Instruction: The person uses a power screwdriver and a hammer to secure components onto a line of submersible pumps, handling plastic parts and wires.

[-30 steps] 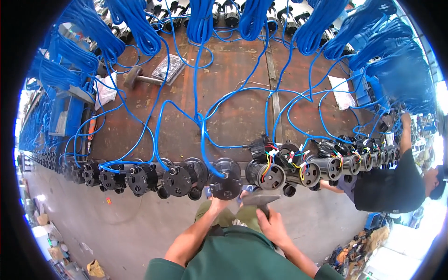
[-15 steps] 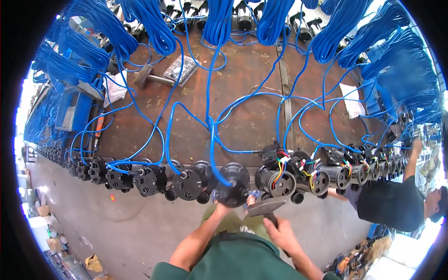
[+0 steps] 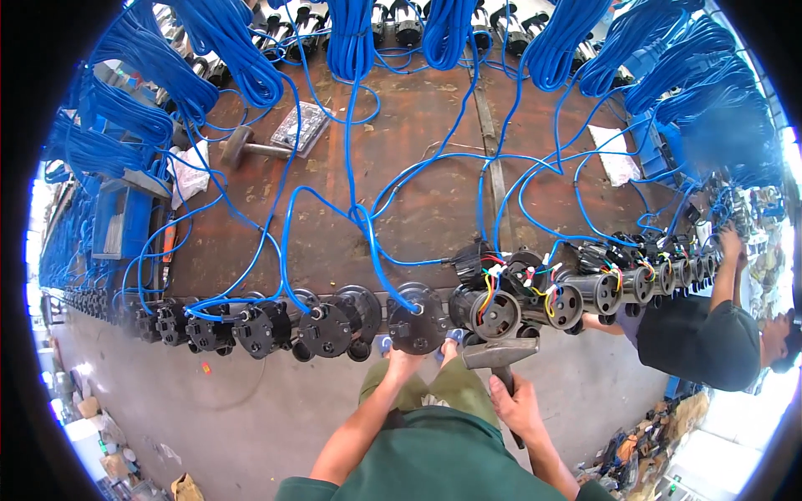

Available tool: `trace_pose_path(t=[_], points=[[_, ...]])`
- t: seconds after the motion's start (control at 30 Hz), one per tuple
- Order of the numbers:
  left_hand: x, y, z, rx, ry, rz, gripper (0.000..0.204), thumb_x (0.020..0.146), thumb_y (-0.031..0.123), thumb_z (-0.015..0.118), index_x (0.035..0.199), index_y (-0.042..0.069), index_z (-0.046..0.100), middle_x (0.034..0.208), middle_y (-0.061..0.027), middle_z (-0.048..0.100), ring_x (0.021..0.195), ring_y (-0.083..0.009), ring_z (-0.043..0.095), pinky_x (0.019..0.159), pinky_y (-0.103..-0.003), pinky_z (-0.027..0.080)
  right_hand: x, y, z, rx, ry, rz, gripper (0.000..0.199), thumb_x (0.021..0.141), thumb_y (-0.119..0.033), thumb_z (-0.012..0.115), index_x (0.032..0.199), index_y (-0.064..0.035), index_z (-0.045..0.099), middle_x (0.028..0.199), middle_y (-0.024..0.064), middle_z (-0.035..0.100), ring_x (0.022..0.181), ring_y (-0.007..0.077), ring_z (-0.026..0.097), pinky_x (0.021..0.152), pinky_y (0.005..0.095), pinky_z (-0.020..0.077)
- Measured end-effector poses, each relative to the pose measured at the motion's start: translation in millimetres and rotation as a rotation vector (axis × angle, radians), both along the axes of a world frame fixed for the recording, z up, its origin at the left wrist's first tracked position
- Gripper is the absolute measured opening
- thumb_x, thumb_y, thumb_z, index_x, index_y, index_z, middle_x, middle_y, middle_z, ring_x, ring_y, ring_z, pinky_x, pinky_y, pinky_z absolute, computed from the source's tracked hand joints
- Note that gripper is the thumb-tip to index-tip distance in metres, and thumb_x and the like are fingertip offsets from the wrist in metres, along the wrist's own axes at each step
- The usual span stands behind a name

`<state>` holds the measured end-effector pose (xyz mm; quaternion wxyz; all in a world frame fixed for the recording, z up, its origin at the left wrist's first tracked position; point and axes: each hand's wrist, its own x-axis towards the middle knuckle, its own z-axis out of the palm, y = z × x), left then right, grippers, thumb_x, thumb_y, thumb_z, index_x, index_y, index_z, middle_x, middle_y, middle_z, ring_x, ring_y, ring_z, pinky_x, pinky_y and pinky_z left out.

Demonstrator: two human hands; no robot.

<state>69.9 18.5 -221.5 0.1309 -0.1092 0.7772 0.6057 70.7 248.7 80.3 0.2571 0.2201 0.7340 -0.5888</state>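
Observation:
A black cylindrical motor (image 3: 419, 321) with a round end cap stands at the bench's near edge, a blue cable (image 3: 380, 259) running into its cap. My left hand (image 3: 404, 365) is closed against the motor's near side, its fingers mostly hidden beneath the cap. To the right, my right hand (image 3: 518, 406) grips the handle of a hammer (image 3: 501, 352). The hammer's metal head is raised just in front of an open-ended motor (image 3: 494, 315) with coloured wires, and to the right of the capped motor.
Rows of similar motors (image 3: 324, 330) line the bench's near edge. Thick blue cable coils (image 3: 349, 42) hang over the far side. A mallet (image 3: 238, 149), a clear box of small parts (image 3: 302, 128) and white bags (image 3: 614, 154) lie on the bench (image 3: 401, 192). A co-worker (image 3: 697, 338) is at the right.
My right hand has moved the hammer rightward and away from the capped motor. My left hand stays at that motor. The whole view has shifted slightly.

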Motion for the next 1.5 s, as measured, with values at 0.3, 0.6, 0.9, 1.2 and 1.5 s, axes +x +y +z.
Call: trace_pose_path(t=[0.3,0.6,0.9,1.2,1.5], points=[[-6,8,65,-0.001,-0.147,0.113,0.065,0.070,0.015,0.087,0.130,0.003,0.066,0.118,-0.0127,0.073,0.108,-0.0279,0.069,0.091,-0.042,0.055,-15,-2,15,0.150,0.055,0.079,0.032,0.100,-0.028,0.074,0.099,0.0022,0.066,0.067,-0.0031,0.049,0.065,0.0086,0.042,0.056,0.0320,0.0379],[-22,-7,93,0.161,-0.536,-0.066,0.062,0.078,0.013,0.092,0.133,0.004,0.064,0.116,-0.0047,0.067,0.103,-0.0180,0.062,0.089,-0.036,0.055,-6,-7,-3,0.137,0.012,0.134,0.034,0.100,-0.031,0.074,0.100,0.0026,0.066,0.067,-0.0024,0.049,0.064,0.0090,0.042,0.056,0.0326,0.0390],[-29,-38,129,0.229,-0.532,-0.166,0.076,0.070,0.030,0.096,0.133,0.002,0.063,0.115,-0.0121,0.075,0.103,-0.0168,0.072,0.087,-0.039,0.060,-2,13,-5,0.089,0.043,-0.005,0.032,0.098,-0.029,0.075,0.099,0.0022,0.067,0.069,-0.0032,0.054,0.066,0.0083,0.044,0.057,0.0318,0.0412],[-19,6,106,-0.139,-0.018,0.095,0.068,0.075,0.017,0.090,0.136,0.004,0.062,0.125,-0.0107,0.069,0.111,-0.0252,0.065,0.100,-0.041,0.052,-26,0,23,0.098,0.148,-0.009,0.030,0.095,-0.024,0.077,0.100,0.0040,0.066,0.062,0.0076,0.052,0.059,0.0120,0.044,0.055,0.0344,0.0417],[-22,-18,127,-0.248,-0.392,-0.194,0.036,0.082,0.038,0.087,0.101,0.010,0.076,0.081,-0.0060,0.075,0.078,-0.0240,0.074,0.075,-0.045,0.057,-27,122,49,0.902,0.608,-0.137,0.027,0.076,-0.015,0.091,0.090,-0.0024,0.072,0.066,0.0114,0.063,0.056,0.0208,0.058,0.055,0.0356,0.0458]])
